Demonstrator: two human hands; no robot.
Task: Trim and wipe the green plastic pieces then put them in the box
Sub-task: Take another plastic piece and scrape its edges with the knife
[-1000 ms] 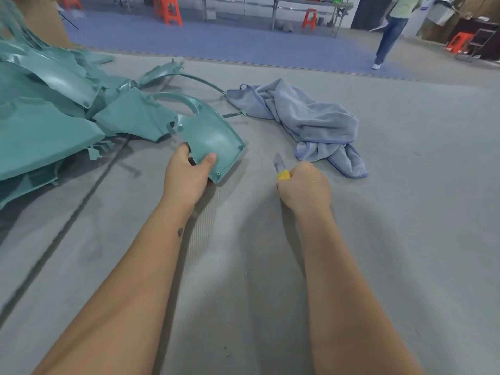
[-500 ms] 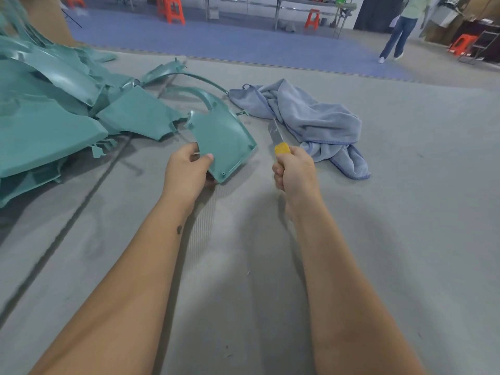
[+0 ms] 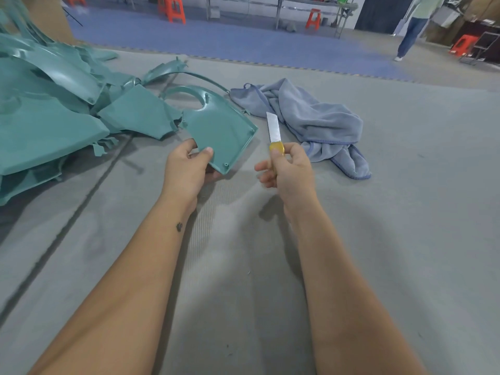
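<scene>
**On the grey mat: piece and blade in hand**

Left hand (image 3: 186,169) pinches the near edge of a green plastic piece (image 3: 219,131), thumb on top, beside the green pile (image 3: 51,115). Right hand (image 3: 286,169) curls round a yellow-handled knife (image 3: 273,133), blade upright, near a blue cloth (image 3: 311,117).

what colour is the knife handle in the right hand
Yellow; the knife handle shows just above the right hand in the head view.
</scene>
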